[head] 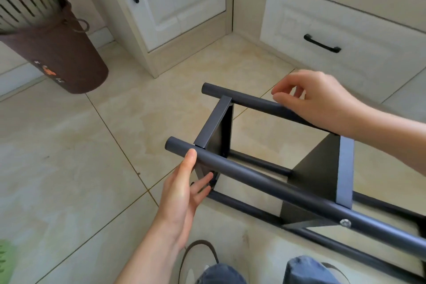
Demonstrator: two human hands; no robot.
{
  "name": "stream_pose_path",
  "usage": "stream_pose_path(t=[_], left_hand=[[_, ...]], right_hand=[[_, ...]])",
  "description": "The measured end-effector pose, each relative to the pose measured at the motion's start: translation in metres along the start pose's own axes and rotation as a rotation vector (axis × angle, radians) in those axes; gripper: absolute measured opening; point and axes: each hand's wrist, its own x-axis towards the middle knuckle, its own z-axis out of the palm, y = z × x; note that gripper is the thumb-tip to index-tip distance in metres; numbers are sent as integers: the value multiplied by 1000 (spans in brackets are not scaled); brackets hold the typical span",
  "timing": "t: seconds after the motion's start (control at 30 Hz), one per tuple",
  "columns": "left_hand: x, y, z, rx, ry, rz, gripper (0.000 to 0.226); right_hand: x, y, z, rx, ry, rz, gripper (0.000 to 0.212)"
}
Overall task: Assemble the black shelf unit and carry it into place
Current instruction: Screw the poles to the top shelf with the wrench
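Knees [265, 272] nearest, left hand [182, 193] open against shelf unit [265, 180] post, right hand [315, 99] loosely over far post

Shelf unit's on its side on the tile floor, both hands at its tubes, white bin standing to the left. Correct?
Not quite: the bin is brown, not white, as the head view shows. The rest holds: the shelf unit lies on its side on the tile floor, left hand and right hand at its tubes.

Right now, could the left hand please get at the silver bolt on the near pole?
Probably yes: the left hand touches that same near pole, and nothing covers the pole between it and the silver bolt.
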Motion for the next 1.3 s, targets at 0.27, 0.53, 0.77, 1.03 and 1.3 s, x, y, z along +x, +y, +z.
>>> stream_pose_path(t=[0.27,0.53,0.77,1.03,1.3], left_hand=[[-5,5,8,36,2,32,90],[-7,8,21,117,2,118,64],[-12,50,33,235,-11,282,57],[-56,127,68,298,-78,551,67],[-104,177,92,388,-270,751,72]], right_hand=[[6,13,20,-148,-261,101,34],[7,9,9,-72,-270,118,27],[9,-16,-36,-14,-130,73,21],[-9,-57,-126,-22,3,12,21],[-52,-80,-195,-20,65,-9,31]])
